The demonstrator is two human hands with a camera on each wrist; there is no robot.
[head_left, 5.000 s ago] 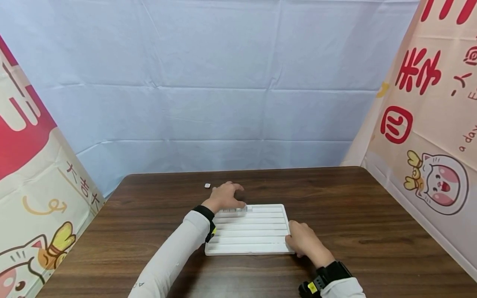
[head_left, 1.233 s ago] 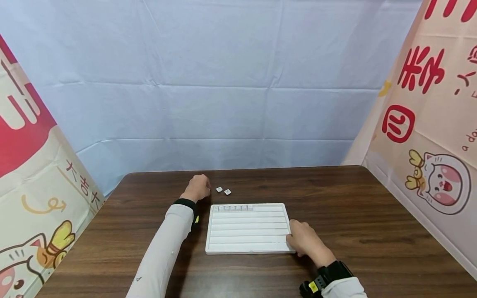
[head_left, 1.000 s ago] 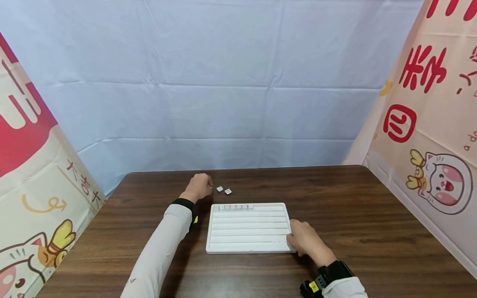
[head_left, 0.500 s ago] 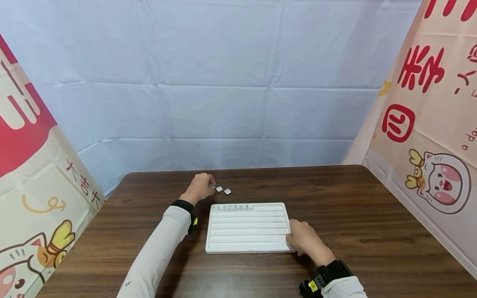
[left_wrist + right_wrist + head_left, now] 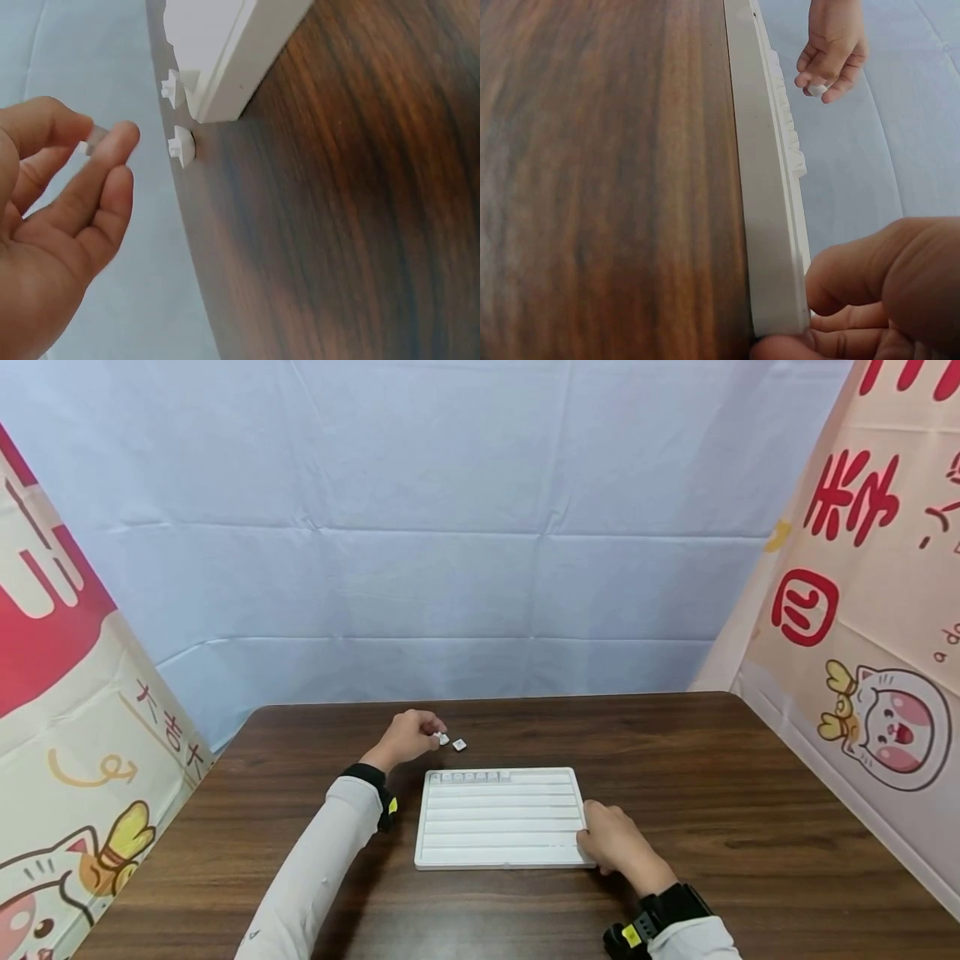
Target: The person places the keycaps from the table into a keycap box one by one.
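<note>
The right hand grips the right edge of a flat white tray with long ridges, on a streaky brown table. Past the tray's far left part, the left hand pinches a small white key, near two square keys.

Held keycap partly hidden; sleeves cropped

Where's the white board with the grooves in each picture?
Head: the white board is in the lower middle.
Left wrist: the white board is cut off by the top edge.
Right wrist: the white board is a tall strip just right of the middle.
Shared landmark: the left hand, pinching a small white piece.
</note>
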